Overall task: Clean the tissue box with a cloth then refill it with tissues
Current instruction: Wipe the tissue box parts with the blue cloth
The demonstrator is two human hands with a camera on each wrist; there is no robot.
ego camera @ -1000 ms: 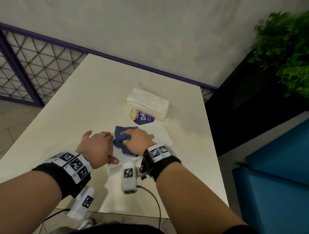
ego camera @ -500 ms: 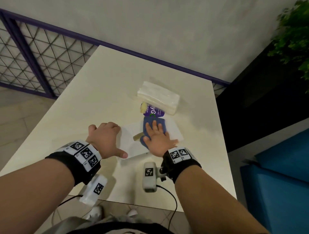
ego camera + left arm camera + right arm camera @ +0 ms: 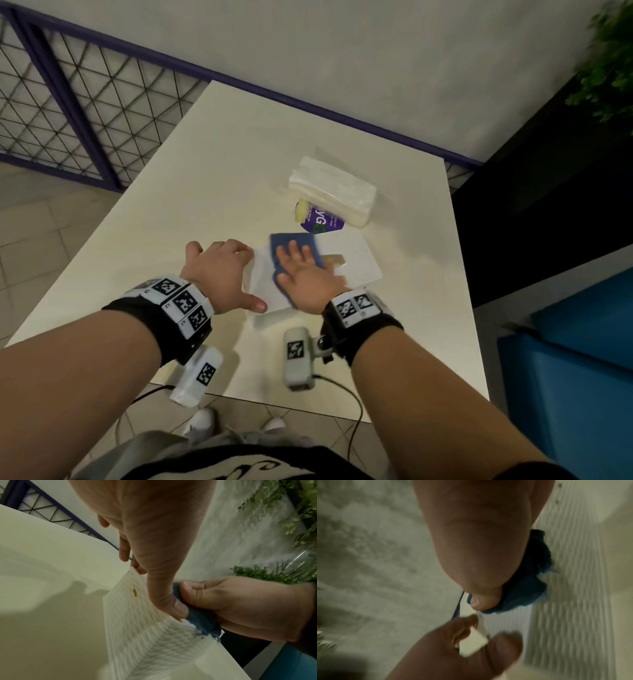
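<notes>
The white tissue box (image 3: 356, 267) lies on a cream table (image 3: 171, 222) by a grey wall. The right hand (image 3: 305, 277) presses the blue cloth (image 3: 298, 245) flat, now shifted leftward; the left hand (image 3: 222, 270) grips the box's end.

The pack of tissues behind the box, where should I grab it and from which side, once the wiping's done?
Probably across its short width, mid-length, coming down from above. The tissue pack lies flat on the table as a long soft block with its top and far sides free. The purple label and tissue box crowd its near side, so avoid approaching from there.
</notes>
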